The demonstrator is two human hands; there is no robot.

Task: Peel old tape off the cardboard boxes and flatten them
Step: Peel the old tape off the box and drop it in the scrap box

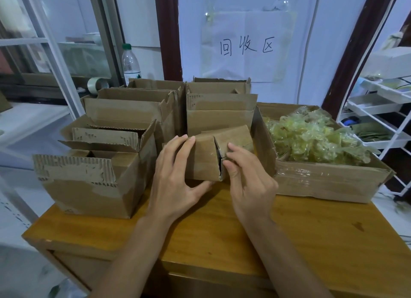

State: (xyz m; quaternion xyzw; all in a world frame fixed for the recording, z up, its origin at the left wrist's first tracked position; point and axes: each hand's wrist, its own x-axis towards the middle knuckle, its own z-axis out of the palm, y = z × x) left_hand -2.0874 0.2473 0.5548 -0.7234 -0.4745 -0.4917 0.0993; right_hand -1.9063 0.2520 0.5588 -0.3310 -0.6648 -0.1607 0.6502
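Note:
A small closed cardboard box (205,162) sits tilted at the middle of the wooden table (311,231), clear tape over its flap seam. My left hand (175,177) grips its left side, fingers over the top and thumb under the front edge. My right hand (246,177) pinches at the seam on the box's right end, thumb and fingers against the tape there. Several open cardboard boxes (93,175) with torn tape marks stand to the left and behind.
A wide open box (329,182) at the right holds a heap of crumpled yellowish tape (311,139). A plastic bottle (130,61) and a tape roll (95,85) stand behind the boxes. A white wire rack (382,110) is at far right. A paper sign hangs on the wall.

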